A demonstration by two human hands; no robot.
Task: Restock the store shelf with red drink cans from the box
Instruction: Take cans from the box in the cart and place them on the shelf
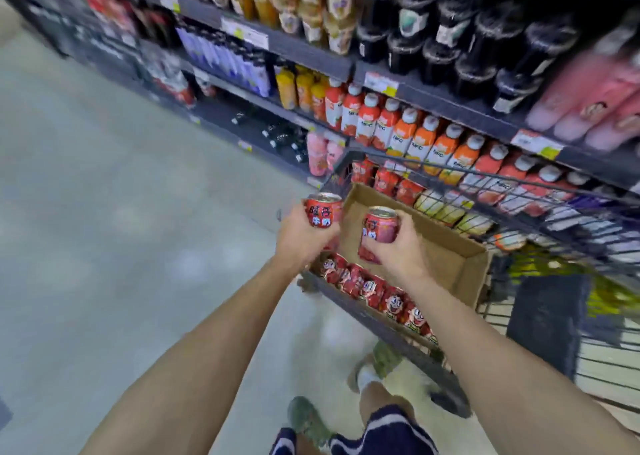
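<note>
At six o'clock, nearest the camera, are the person's dark striped shorts point(384, 430) and green shoes point(306, 420) on the pale floor point(104, 212). Both bare forearms reach forward toward the centre. The left hand point(303, 236) is curled round an upright red can point(322, 210), held just outside the cart's left edge. The right hand point(398, 246) grips a second red can point(379, 226), upright and slightly tilted, over the cardboard box point(450, 253). It may hold another can beneath it, but blur makes that hard to tell. The box sits in a dark wire cart point(381, 319) at about three o'clock from the hands; its visible floor is bare. A row of red cans with a cartoon face point(377, 291) lies along the cart's near side, just outside the box wall. Beyond, from eleven to two o'clock, run the store shelves point(311, 56), carrying orange and red juice bottles point(426, 139), dark bottles point(450, 38) and pink bottles point(588, 101).
</note>
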